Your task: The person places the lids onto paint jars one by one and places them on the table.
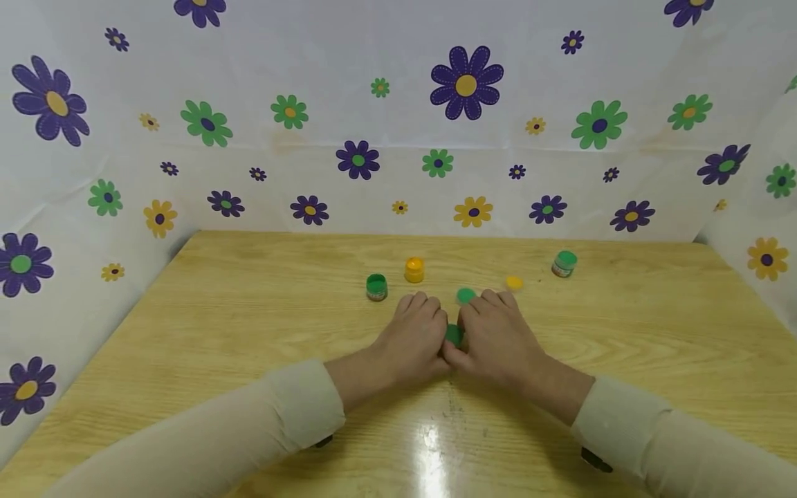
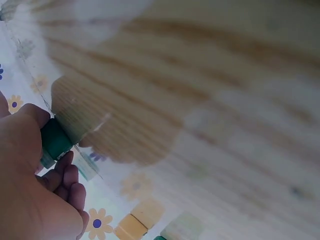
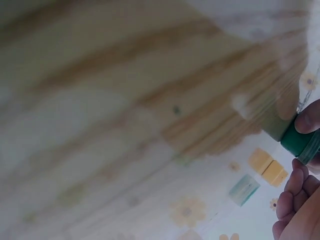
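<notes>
Both hands meet at the middle of the table around a small dark green paint jar (image 1: 454, 335). My left hand (image 1: 414, 335) grips it from the left; in the left wrist view its thumb lies against the dark green part (image 2: 56, 139), with the other fingers curled. From the opposite side my right hand (image 1: 498, 335) holds it, thumb pressed on the dark green part (image 3: 296, 141) in the right wrist view. A paler, see-through band adjoins that part. The fingers hide much of the jar. Just beyond the right hand lies a light green lid (image 1: 465, 295).
An open dark green jar (image 1: 376, 288) and an open yellow jar (image 1: 414, 270) stand beyond the left hand. A yellow lid (image 1: 514, 283) lies beyond the right hand. Farther right stands a light green jar (image 1: 564, 265). A flowered cloth (image 1: 249, 131) borders the wooden table (image 1: 249, 311).
</notes>
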Demonstrator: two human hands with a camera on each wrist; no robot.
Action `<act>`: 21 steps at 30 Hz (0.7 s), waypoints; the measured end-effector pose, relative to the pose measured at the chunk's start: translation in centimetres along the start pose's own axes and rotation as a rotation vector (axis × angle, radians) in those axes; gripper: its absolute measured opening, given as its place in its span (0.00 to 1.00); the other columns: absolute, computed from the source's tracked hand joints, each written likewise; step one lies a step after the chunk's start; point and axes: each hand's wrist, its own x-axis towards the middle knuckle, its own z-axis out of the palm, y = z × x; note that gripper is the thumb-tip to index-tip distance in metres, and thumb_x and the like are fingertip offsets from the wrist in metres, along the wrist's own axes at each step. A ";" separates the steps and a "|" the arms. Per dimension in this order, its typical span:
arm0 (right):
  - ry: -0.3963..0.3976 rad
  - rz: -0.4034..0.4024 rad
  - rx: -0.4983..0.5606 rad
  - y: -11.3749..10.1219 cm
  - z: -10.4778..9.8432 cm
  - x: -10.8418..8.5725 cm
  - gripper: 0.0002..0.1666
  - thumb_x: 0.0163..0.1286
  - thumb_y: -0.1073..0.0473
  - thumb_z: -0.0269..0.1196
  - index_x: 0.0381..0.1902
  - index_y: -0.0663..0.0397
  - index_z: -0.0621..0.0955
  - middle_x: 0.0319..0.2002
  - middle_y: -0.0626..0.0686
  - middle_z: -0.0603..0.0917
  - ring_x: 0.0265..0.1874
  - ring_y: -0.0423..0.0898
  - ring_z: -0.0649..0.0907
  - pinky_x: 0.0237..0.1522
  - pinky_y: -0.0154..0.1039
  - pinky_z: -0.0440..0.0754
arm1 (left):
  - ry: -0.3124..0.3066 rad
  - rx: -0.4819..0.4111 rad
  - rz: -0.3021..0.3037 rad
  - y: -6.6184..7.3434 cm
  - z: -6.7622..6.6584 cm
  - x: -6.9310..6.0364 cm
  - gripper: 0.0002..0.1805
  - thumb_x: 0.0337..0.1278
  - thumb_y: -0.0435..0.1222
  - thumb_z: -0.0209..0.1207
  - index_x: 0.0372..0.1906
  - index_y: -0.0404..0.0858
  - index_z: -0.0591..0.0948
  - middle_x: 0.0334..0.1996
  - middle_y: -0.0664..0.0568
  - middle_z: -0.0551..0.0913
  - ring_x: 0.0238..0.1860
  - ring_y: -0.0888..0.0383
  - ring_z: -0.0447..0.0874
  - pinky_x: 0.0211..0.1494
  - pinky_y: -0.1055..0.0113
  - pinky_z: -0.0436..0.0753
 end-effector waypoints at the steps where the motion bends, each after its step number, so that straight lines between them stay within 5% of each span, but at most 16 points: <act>1: -0.003 0.004 0.000 0.0 -0.1 0.0 0.22 0.63 0.41 0.62 0.23 0.51 0.76 0.26 0.47 0.78 0.31 0.47 0.72 0.49 0.46 0.68 | -0.004 0.003 -0.005 0.0 -0.1 0.0 0.20 0.53 0.52 0.64 0.24 0.42 0.73 0.26 0.56 0.69 0.33 0.57 0.63 0.43 0.65 0.62; 14: -0.082 0.071 -0.005 0.2 -0.6 0.0 0.25 0.65 0.36 0.61 0.23 0.51 0.74 0.25 0.46 0.75 0.32 0.47 0.71 0.46 0.47 0.65 | -0.086 -0.067 -0.079 -1.6 -0.5 -1.4 0.22 0.56 0.56 0.59 0.23 0.41 0.74 0.28 0.55 0.69 0.36 0.54 0.63 0.50 0.59 0.64; 21: -0.099 0.108 -0.019 1.1 -0.9 -0.6 0.26 0.64 0.35 0.60 0.22 0.50 0.74 0.24 0.46 0.75 0.34 0.48 0.72 0.49 0.50 0.68 | -0.078 -0.085 -0.134 -3.0 -0.8 -2.6 0.22 0.54 0.55 0.60 0.27 0.39 0.76 0.30 0.53 0.71 0.39 0.52 0.65 0.53 0.56 0.65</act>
